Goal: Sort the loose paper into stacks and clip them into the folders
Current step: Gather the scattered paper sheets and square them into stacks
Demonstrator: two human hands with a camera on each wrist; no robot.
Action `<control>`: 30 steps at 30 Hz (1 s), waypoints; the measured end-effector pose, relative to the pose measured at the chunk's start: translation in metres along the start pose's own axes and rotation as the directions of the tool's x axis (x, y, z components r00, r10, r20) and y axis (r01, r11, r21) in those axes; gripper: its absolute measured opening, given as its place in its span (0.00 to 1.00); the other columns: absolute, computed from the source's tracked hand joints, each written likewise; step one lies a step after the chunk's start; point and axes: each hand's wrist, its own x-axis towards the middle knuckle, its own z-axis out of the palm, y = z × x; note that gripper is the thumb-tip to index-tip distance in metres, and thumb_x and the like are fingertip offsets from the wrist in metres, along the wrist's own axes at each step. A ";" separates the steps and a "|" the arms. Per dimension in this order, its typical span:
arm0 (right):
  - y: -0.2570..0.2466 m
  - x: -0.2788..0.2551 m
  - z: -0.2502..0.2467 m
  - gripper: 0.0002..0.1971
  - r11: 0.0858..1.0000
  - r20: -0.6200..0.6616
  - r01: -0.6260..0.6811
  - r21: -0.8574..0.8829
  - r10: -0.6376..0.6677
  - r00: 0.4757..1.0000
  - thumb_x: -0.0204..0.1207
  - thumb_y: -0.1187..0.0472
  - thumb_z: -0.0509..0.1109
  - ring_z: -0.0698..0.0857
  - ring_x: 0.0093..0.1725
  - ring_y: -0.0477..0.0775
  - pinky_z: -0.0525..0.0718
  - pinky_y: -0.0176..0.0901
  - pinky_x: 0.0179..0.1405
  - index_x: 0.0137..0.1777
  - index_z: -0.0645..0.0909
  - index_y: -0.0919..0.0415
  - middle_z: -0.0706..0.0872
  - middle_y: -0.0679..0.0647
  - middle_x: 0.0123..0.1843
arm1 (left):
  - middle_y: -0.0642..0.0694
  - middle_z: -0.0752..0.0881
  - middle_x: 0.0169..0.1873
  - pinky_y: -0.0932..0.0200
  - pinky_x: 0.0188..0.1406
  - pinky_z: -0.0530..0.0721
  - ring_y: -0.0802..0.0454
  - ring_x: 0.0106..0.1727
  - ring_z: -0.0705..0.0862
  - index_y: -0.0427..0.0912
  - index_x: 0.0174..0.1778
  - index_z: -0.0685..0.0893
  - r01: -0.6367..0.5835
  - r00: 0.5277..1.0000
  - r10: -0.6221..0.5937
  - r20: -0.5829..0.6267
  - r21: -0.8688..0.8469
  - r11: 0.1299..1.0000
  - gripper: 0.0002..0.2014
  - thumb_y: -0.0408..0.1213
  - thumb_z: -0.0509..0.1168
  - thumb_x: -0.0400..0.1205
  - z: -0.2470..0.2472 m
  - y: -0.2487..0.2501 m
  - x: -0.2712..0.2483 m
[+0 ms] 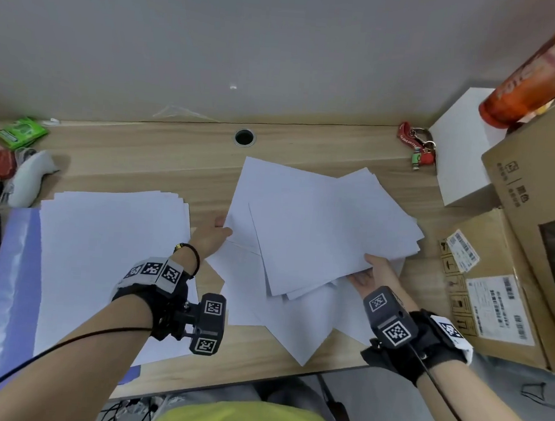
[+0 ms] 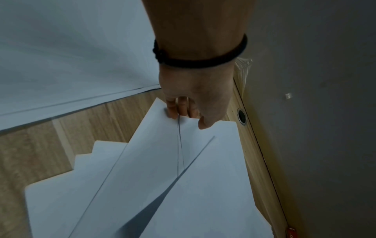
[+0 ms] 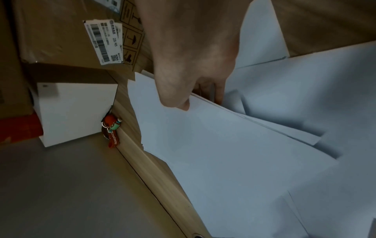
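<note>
A loose bunch of white sheets (image 1: 321,220) is lifted a little above the wooden desk, fanned out unevenly. My left hand (image 1: 217,232) pinches its left edge, thumb (image 2: 204,124) on top and fingers (image 2: 173,109) underneath. My right hand (image 1: 375,266) grips the near right edge, thumb (image 3: 179,103) on top and fingers below. More loose sheets (image 1: 294,323) lie under the bunch on the desk. A neat paper stack (image 1: 108,257) lies at the left on a blue folder (image 1: 15,277).
Cardboard boxes (image 1: 507,292) and a white box (image 1: 464,151) crowd the right side, with an orange can (image 1: 538,70) on top. A red keychain (image 1: 418,148) lies at the back near a cable hole (image 1: 244,137). Green packet (image 1: 20,131) and clutter sit far left.
</note>
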 end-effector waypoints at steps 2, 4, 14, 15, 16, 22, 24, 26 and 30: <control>-0.001 0.005 0.000 0.04 0.997 -0.017 0.015 -0.071 -0.016 1.000 0.79 0.64 0.64 0.82 0.39 0.59 0.78 0.55 0.58 0.45 0.78 0.63 0.82 0.59 0.41 | 0.46 0.81 0.55 0.57 0.52 0.79 0.49 0.54 0.81 0.40 0.76 0.69 0.006 1.000 -0.006 0.008 -0.030 1.000 0.24 0.31 0.61 0.83 0.004 0.004 -0.008; 0.000 0.014 -0.002 0.12 0.991 -0.021 0.027 -0.132 -0.030 0.999 0.76 0.61 0.68 0.83 0.41 0.61 0.80 0.55 0.57 0.54 0.80 0.68 0.84 0.61 0.45 | 0.45 0.82 0.41 0.61 0.39 0.77 0.51 0.38 0.79 0.40 0.73 0.71 0.023 0.999 -0.021 0.028 -0.076 0.997 0.21 0.30 0.61 0.82 0.007 0.004 -0.009; -0.003 0.012 -0.003 0.15 0.965 0.010 0.213 -0.154 -0.214 0.977 0.79 0.70 0.63 0.84 0.55 0.59 0.83 0.48 0.50 0.65 0.77 0.59 0.85 0.55 0.58 | 0.43 0.84 0.49 0.67 0.34 0.85 0.53 0.37 0.85 0.39 0.61 0.79 0.053 0.969 -0.070 0.236 0.076 0.996 0.10 0.33 0.61 0.84 0.010 0.003 -0.023; -0.006 0.012 -0.004 0.14 0.957 0.012 0.236 -0.169 -0.237 0.971 0.80 0.71 0.63 0.83 0.56 0.59 0.83 0.48 0.52 0.62 0.76 0.59 0.84 0.55 0.56 | 0.45 0.83 0.48 0.66 0.34 0.84 0.53 0.38 0.83 0.40 0.60 0.79 0.043 0.971 -0.068 0.231 0.110 0.993 0.10 0.32 0.61 0.84 0.008 0.003 -0.024; -0.009 0.012 -0.005 0.13 0.947 0.022 0.258 -0.193 -0.258 0.966 0.79 0.72 0.62 0.83 0.57 0.59 0.82 0.50 0.54 0.60 0.76 0.58 0.84 0.54 0.53 | 0.46 0.82 0.46 0.64 0.36 0.83 0.53 0.38 0.82 0.42 0.61 0.78 0.024 0.980 -0.046 0.193 0.117 0.993 0.11 0.33 0.62 0.83 0.006 0.003 -0.022; -0.028 0.005 -0.003 0.16 0.823 0.268 0.461 -0.332 -0.387 0.882 0.78 0.73 0.62 0.84 0.59 0.56 0.80 0.50 0.61 0.51 0.82 0.50 0.87 0.55 0.57 | 0.49 0.68 0.72 0.56 0.67 0.71 0.51 0.74 0.69 0.46 0.78 0.65 -0.205 0.977 0.210 -0.043 0.099 0.974 0.35 0.36 0.73 0.77 -0.006 0.010 -0.019; -0.036 -0.003 -0.001 0.16 0.788 0.403 0.533 -0.307 -0.400 0.823 0.80 0.73 0.62 0.85 0.60 0.54 0.80 0.48 0.62 0.55 0.83 0.50 0.88 0.52 0.57 | 0.51 0.64 0.77 0.54 0.73 0.67 0.53 0.77 0.64 0.49 0.79 0.64 -0.297 0.954 0.301 0.013 0.214 0.931 0.36 0.39 0.73 0.77 -0.005 0.021 -0.024; -0.044 -0.010 0.000 0.15 0.774 0.487 0.572 -0.273 -0.401 0.776 0.81 0.71 0.62 0.85 0.61 0.55 0.79 0.49 0.64 0.56 0.83 0.52 0.88 0.52 0.58 | 0.55 0.66 0.74 0.60 0.72 0.65 0.58 0.74 0.65 0.50 0.80 0.64 -0.383 0.924 0.368 0.107 0.230 0.895 0.36 0.39 0.73 0.78 0.000 0.033 -0.030; -0.058 -0.025 0.003 0.12 0.805 0.570 0.569 -0.167 -0.392 0.722 0.72 0.58 0.71 0.88 0.57 0.50 0.85 0.41 0.57 0.56 0.85 0.53 0.90 0.50 0.56 | 0.54 0.82 0.66 0.56 0.70 0.77 0.56 0.66 0.80 0.44 0.71 0.77 -0.408 0.901 0.365 0.236 0.168 0.897 0.23 0.40 0.71 0.79 0.009 0.043 -0.032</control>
